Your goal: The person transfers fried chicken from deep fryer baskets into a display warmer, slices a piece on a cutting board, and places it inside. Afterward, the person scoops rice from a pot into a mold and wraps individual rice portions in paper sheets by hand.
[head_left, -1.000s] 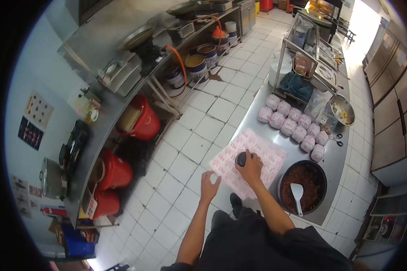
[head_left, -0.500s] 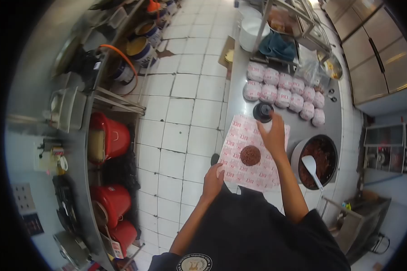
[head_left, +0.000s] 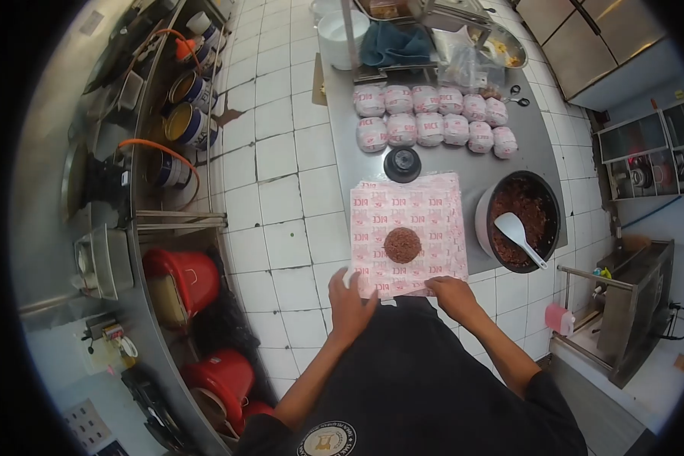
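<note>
A stack of pink-printed paper sheets [head_left: 371,220] lies at the near edge of the steel table, with a round brown mound of food [head_left: 403,245] on its top sheet. At the near left corner of the paper is my left hand [head_left: 349,304], its fingers apart. My right hand [head_left: 452,296] pinches the near right edge of the paper between thumb and fingers. A black bowl [head_left: 403,164] rests just beyond the paper's far edge. To the right stands a pot [head_left: 482,220] of reddish-brown food with a white paddle [head_left: 515,230] in it.
Two rows of paper-wrapped bundles [head_left: 430,129] sit behind the bowl. Farther back are a blue-green cloth [head_left: 395,44], plastic bags [head_left: 463,64], scissors [head_left: 517,96] and a white tub [head_left: 342,38]. Red buckets [head_left: 197,277] stand under the left counter [head_left: 150,342].
My right hand has let go of the black bowl and come back to the paper's near right edge. The mound, first hidden, now shows on the paper. My left hand's fingers have spread.
</note>
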Demonstrator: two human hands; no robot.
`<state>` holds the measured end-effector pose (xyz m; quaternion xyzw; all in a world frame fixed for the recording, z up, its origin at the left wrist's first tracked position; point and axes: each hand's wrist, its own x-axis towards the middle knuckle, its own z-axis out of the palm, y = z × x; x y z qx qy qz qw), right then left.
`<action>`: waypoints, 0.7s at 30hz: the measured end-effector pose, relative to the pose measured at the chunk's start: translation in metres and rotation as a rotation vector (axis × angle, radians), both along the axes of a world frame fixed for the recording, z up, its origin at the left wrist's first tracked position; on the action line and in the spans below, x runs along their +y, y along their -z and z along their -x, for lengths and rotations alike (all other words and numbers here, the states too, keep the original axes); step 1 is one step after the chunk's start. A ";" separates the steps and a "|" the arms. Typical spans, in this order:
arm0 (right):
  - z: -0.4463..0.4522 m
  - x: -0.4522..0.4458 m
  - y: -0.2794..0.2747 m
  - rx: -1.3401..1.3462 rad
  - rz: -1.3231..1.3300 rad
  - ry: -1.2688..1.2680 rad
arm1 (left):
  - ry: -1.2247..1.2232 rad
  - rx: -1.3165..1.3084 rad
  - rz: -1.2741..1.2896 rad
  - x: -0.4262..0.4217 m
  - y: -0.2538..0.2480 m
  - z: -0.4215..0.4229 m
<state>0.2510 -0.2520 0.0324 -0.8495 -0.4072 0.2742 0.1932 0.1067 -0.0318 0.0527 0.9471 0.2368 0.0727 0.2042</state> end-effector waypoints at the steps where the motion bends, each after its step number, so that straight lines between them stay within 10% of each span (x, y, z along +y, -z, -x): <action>1: -0.003 0.001 0.001 -0.003 0.019 -0.011 | 0.129 -0.036 0.073 -0.003 0.002 -0.006; 6: -0.013 0.001 0.003 -0.047 0.025 -0.097 | 0.597 0.013 0.118 -0.015 0.041 -0.020; 15: -0.039 -0.022 0.031 0.275 -0.276 -0.157 | 0.355 0.129 0.655 -0.012 0.085 -0.028; 21: -0.034 -0.030 0.036 0.187 -0.237 -0.199 | 0.553 0.168 0.574 -0.009 0.069 -0.033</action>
